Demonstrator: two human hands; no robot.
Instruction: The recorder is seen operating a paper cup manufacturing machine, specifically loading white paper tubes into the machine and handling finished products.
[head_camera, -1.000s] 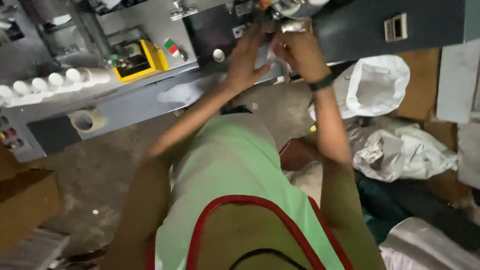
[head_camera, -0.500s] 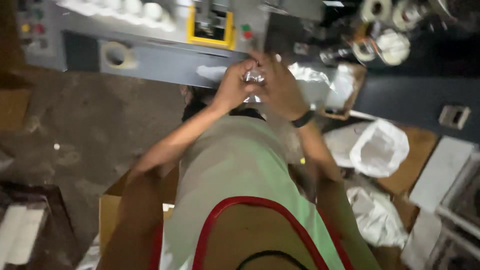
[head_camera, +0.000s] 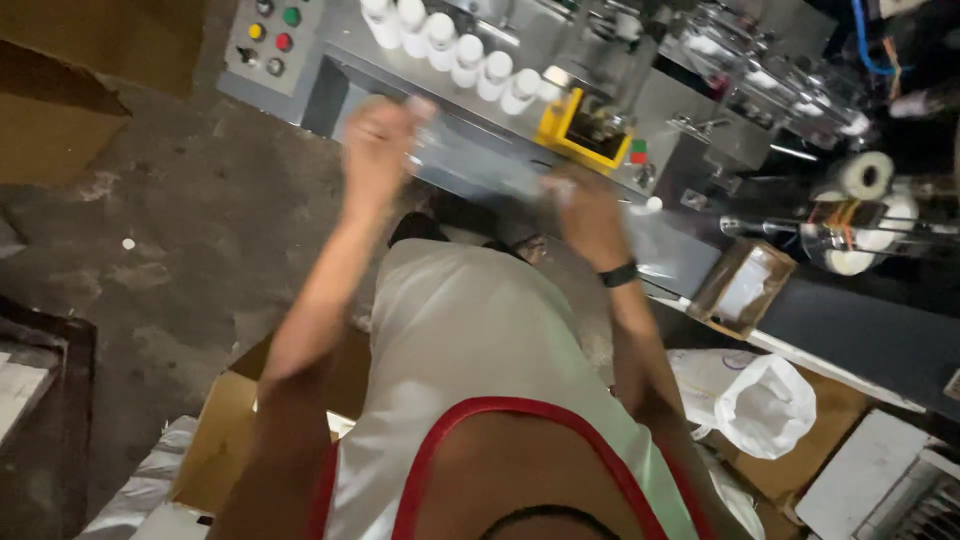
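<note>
I see a row of white bottles (head_camera: 452, 45) standing upright on the grey machine (head_camera: 560, 160) ahead, their contents not visible. To the right, an open cardboard box (head_camera: 742, 288) sits against the machine's lower edge with a pale sheet inside. Below it, a white plastic bag (head_camera: 768, 405) stands open-mouthed on the floor. A second open cardboard carton (head_camera: 225, 440) sits at my left side; what it holds I cannot tell.

On the machine I note a yellow housing (head_camera: 585, 130) just right of the bottle row, a panel of coloured push buttons (head_camera: 268, 30) at upper left, and white tape rolls (head_camera: 866, 175) at far right. My own white, red-trimmed shirt blocks the lower centre.

My left hand (head_camera: 378, 142) and right hand (head_camera: 590, 215) are raised and well apart, each closed on one end of a clear plastic sheet (head_camera: 480, 170). The sheet is stretched between them in front of the machine; it is transparent, blurred, and hard to outline.
</note>
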